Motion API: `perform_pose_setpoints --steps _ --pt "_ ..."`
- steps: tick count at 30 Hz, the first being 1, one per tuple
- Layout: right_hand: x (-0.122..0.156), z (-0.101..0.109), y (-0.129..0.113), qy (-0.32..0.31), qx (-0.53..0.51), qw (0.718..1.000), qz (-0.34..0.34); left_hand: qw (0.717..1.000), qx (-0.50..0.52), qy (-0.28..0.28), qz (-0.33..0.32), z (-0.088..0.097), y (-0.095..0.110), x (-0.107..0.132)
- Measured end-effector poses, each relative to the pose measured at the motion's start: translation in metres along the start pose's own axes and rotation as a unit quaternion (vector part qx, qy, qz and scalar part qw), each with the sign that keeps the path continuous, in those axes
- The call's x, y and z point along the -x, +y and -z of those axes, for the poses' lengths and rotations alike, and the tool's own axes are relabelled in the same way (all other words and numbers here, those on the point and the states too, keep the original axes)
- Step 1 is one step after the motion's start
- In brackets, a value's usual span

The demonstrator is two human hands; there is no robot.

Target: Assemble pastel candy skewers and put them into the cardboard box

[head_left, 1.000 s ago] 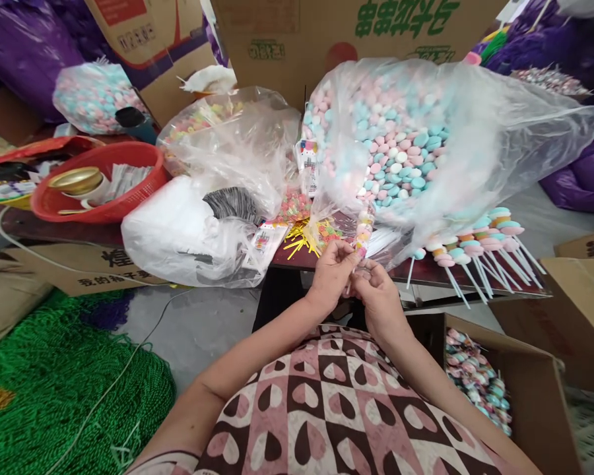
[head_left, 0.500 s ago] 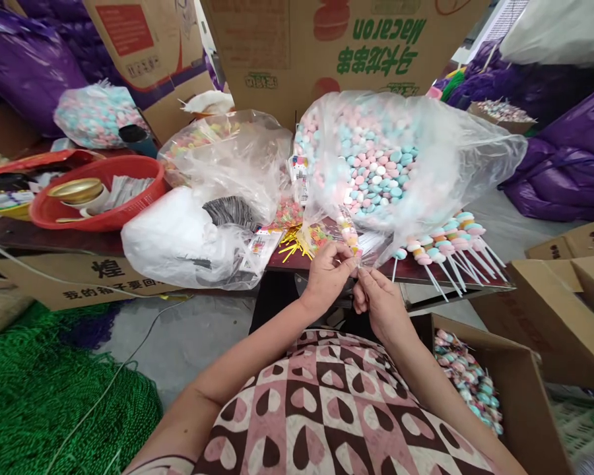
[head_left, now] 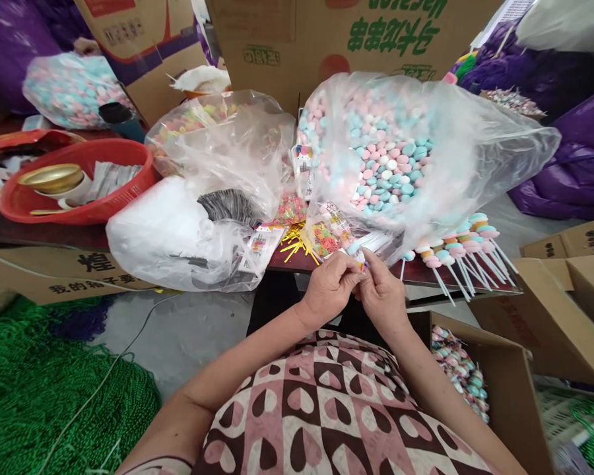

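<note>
My left hand and my right hand meet at the table's front edge, fingers pinched together. Between them is the lower end of a candy skewer in a printed clear wrapper, its top pointing away from me. My fingers hide the stick end. Just beyond lie a small bag of colourful gummy candies and gold twist ties. To the right, several candy skewers on white sticks lie in a row. Behind my hands sits a big clear bag of pink, blue and white candies.
A red basket with a gold bowl stands at the left. A white plastic bag sits nearer. At my lower right, a cardboard box holds wrapped candies. Green cords cover the floor left. Another person's hand touches a far candy bag.
My hands have drawn closer together around the wrapper's lower end, and the right fingers have shifted upward. The view has tilted slightly. A person's hand now shows on the far left candy bag.
</note>
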State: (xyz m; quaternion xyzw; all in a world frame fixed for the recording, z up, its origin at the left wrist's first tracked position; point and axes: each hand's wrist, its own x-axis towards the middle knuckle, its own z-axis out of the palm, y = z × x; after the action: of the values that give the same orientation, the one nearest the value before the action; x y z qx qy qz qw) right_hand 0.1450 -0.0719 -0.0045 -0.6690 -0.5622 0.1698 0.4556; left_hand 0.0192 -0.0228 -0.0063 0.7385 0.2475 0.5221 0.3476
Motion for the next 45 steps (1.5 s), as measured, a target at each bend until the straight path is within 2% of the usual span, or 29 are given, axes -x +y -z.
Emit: perform_pose_setpoints --steps 4,7,9,12,14,17,19,24,26,29,32,34,36,38,39,40,42,45 --pt "-0.006 -0.015 0.006 0.026 -0.106 0.994 -0.03 1.0 0.02 -0.02 0.005 0.01 -0.005 -0.001" --pt "-0.011 -0.029 0.002 0.022 -0.214 0.973 -0.081 0.995 0.067 -0.01 0.078 0.018 -0.012 -0.001" --pt "-0.016 -0.037 -0.005 0.008 -0.285 0.952 -0.11 0.981 0.127 -0.002 0.149 0.024 -0.017 -0.001" --pt "-0.022 -0.045 -0.014 0.0 -0.325 0.938 -0.123 0.939 0.231 0.03 0.252 0.034 -0.023 -0.005" --pt "-0.022 -0.048 -0.017 -0.014 -0.328 0.935 -0.131 0.911 0.292 0.04 0.289 0.041 -0.026 -0.01" --pt "-0.019 -0.052 -0.018 -0.027 -0.316 0.937 -0.146 0.883 0.351 -0.02 0.31 0.046 -0.03 -0.02" --pt "-0.017 -0.054 -0.018 -0.017 -0.292 0.944 -0.156 0.858 0.385 -0.049 0.335 0.044 -0.034 -0.024" --pt "-0.013 -0.056 -0.025 -0.011 -0.239 0.953 -0.184 0.759 0.495 -0.052 0.421 0.028 -0.04 -0.027" --pt "-0.011 -0.052 -0.026 -0.009 -0.231 0.953 -0.194 0.745 0.502 -0.081 0.432 0.02 -0.04 -0.028" --pt "-0.004 -0.041 -0.026 -0.014 -0.228 0.95 -0.211 0.749 0.484 -0.114 0.438 0.009 -0.038 -0.026" --pt "0.005 -0.028 -0.023 -0.044 -0.237 0.939 -0.246 0.766 0.453 -0.118 0.441 -0.001 -0.035 -0.023" --pt "0.01 -0.021 -0.02 -0.058 -0.24 0.933 -0.261 0.796 0.417 -0.107 0.425 -0.006 -0.033 -0.02" --pt "0.015 -0.016 -0.015 -0.043 -0.233 0.936 -0.259 0.857 0.332 -0.094 0.382 -0.01 -0.032 -0.017" --pt "0.017 -0.011 -0.009 -0.011 -0.219 0.943 -0.252 0.928 0.191 -0.083 0.309 -0.013 -0.032 -0.013" --pt "0.017 -0.01 -0.006 0.003 -0.213 0.946 -0.246 0.952 0.116 -0.08 0.271 -0.014 -0.032 -0.012" --pt "0.017 -0.008 -0.003 0.011 -0.207 0.949 -0.239 0.966 0.051 -0.08 0.239 -0.016 -0.031 -0.01" --pt "0.016 -0.004 0.001 0.003 -0.197 0.956 -0.216 0.976 -0.033 -0.083 0.199 -0.018 -0.03 -0.008" --pt "0.017 0.004 0.004 -0.03 -0.189 0.965 -0.178 0.975 -0.058 -0.103 0.186 -0.019 -0.022 -0.008"
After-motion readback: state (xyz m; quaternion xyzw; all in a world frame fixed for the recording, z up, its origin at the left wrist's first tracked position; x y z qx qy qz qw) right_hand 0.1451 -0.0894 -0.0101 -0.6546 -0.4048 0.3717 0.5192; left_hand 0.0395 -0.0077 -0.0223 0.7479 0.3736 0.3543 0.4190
